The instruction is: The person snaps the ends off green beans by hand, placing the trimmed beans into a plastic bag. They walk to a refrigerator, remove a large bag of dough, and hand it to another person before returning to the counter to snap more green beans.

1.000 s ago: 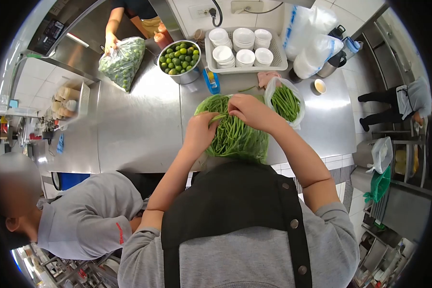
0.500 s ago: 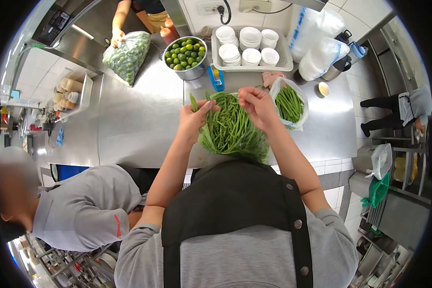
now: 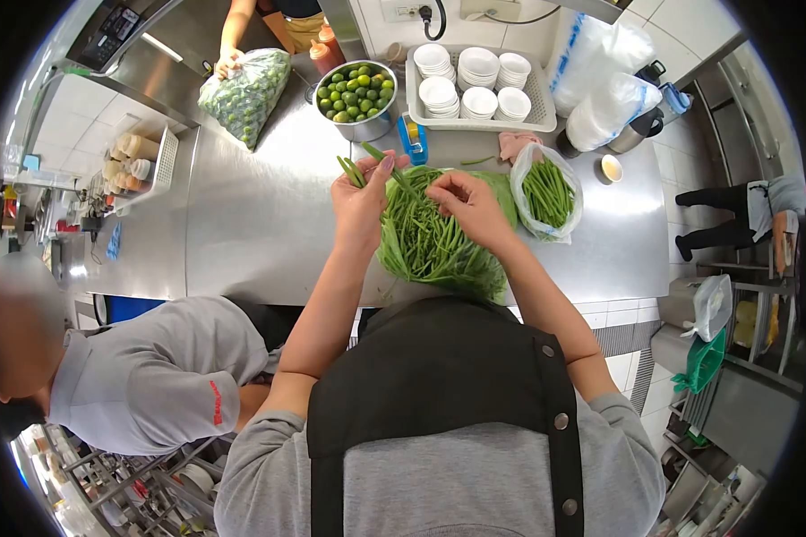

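Beans [image 3: 353,170], a few pinched upright in my left hand [image 3: 360,204] above the worktop [image 3: 251,224], should handle light, stiff and snappable, so I grip mid-length; my right hand [image 3: 471,208] rests on the bagged pile [image 3: 425,246], and I cannot tell its fingers' closure.

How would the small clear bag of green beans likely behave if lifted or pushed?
The small bag is thin film, so it would probably sag when lifted. Its mouth gapes open, so beans may spill if tipped. On the smooth steel counter it would likely slide, not roll.
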The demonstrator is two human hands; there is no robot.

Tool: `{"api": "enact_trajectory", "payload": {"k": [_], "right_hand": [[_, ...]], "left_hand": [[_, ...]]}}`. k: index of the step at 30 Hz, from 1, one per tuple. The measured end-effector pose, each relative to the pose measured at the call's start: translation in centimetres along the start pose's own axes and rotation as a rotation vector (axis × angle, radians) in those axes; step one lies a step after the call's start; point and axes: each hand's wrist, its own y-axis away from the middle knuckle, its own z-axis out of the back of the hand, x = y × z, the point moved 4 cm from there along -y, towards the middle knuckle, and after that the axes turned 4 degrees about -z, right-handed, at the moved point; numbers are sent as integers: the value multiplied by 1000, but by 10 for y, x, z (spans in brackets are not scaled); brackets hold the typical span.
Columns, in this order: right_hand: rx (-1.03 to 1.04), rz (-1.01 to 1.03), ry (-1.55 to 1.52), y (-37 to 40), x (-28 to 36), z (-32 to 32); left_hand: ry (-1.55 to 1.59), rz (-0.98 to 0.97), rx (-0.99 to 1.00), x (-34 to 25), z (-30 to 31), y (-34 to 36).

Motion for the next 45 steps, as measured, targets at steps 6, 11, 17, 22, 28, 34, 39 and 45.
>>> {"api": "enact_trajectory", "payload": {"k": [6,11,17,22,28,34,39,45], "right_hand": [[127,-70,-292,-3,8,-11],[111,-200,-777,-5,4,-14],[54,-190,-1141,-5,1,-16],[-40,-184,-817,-4,-18,-2],[25,-55,127,11,-20,2],[-88,330,374,10,41,4],[-111,301,314,5,40,4],[-383,125,174,-9,1,9]], "left_hand": [[66,-5,40,0,-8,4],[71,-58,80,-7,-14,12],[236,-70,15,6,-21,21],[252,-107,-111,8,-9,13],[101,-168,-154,-1,-4,11],[-61,-315,-123,0,-5,10],[-150,-421,-50,-10,-9,14],[-219,-461,-33,-6,-8,24]]}}
